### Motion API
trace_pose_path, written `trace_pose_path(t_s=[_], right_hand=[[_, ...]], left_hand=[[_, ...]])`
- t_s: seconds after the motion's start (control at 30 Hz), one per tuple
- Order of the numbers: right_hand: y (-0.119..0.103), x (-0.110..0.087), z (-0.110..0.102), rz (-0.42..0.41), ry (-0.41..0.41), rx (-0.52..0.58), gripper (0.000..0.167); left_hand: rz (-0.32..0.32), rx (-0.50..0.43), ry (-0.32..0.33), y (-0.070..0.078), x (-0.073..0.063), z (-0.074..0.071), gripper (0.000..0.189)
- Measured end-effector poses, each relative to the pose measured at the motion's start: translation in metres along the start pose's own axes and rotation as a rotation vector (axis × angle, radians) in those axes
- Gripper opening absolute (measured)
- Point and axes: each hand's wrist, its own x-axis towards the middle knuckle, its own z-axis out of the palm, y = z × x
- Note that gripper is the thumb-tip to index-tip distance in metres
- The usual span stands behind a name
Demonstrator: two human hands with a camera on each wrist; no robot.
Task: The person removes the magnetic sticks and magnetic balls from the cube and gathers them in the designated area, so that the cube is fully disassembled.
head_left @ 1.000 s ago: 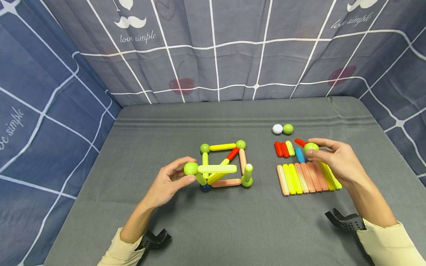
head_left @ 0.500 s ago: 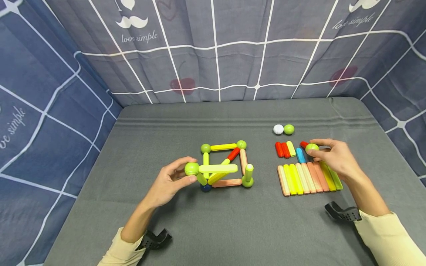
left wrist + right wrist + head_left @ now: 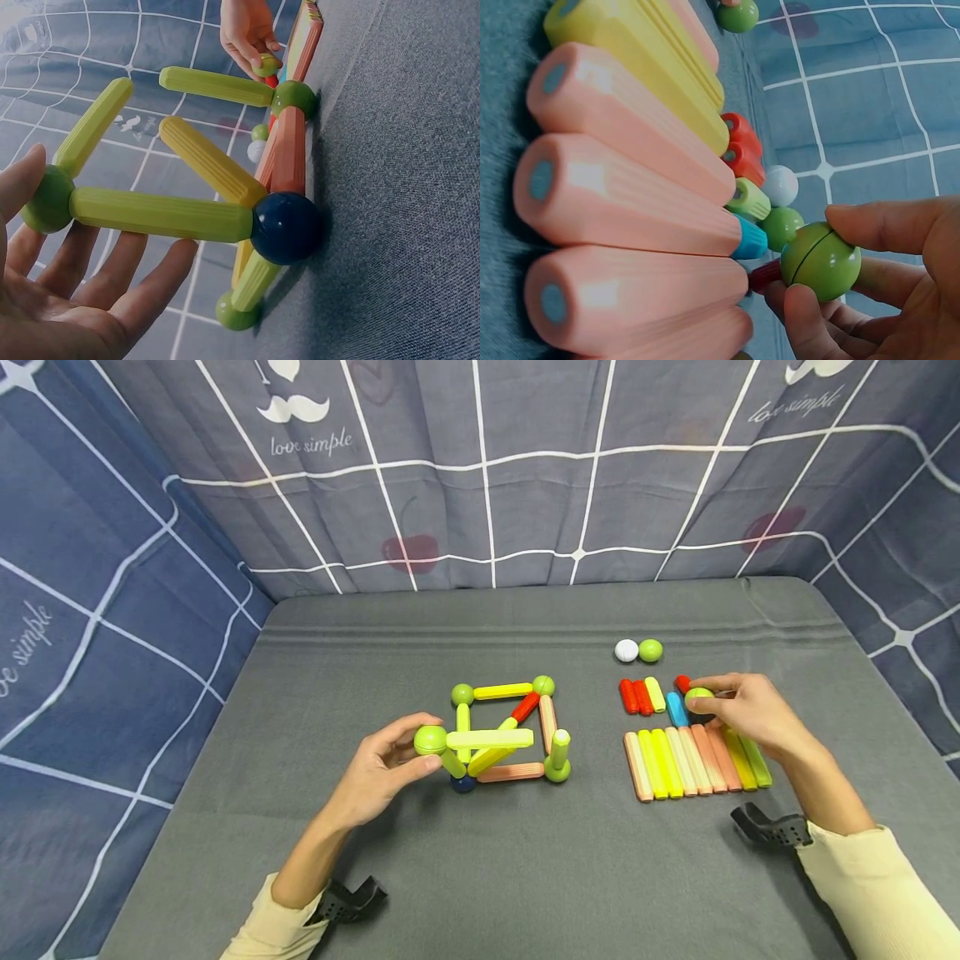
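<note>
My left hand (image 3: 386, 768) holds a green ball (image 3: 431, 740) with thumb and fingers, at the top corner of a magnetic stick-and-ball frame. From that ball a light green stick (image 3: 491, 741) juts rightward, and another green stick (image 3: 161, 215) runs down to a dark blue ball (image 3: 287, 229). On the frame's right, a short upright green stick (image 3: 560, 749) rises from a green ball. My right hand (image 3: 757, 714) pinches a second green ball (image 3: 821, 261) between thumb and fingers. Right at that ball is a short red stick (image 3: 765, 277), partly hidden by the fingers.
Under the right hand lies a row of long sticks (image 3: 660, 764), yellow, peach and green. Beyond it are a blue stick (image 3: 677, 710) and short red sticks (image 3: 628, 697). A white ball (image 3: 626, 651) and a green ball (image 3: 650, 650) sit farther back. Gridded curtains (image 3: 525, 510) enclose the table.
My right hand has shifted slightly left and lower with the green ball since half a second ago. The red stick beside it has turned and shows shorter. The left hand and frame hold still.
</note>
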Motion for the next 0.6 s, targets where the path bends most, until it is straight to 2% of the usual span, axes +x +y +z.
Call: trace_pose_path(t_s=[0.33,0.6], right_hand=[[0.0043,0.0034,0.0007,0.022,-0.083,0.023,0.052],[0.0014,0.0028,-0.0019,0.023,0.002,0.020,0.048]], left_hand=[[-0.002,-0.006,-0.004,-0.0007,0.0003,0.0003,0.040],[0.002,-0.016,0.001,-0.0013,0.0005,-0.0002,0.040]])
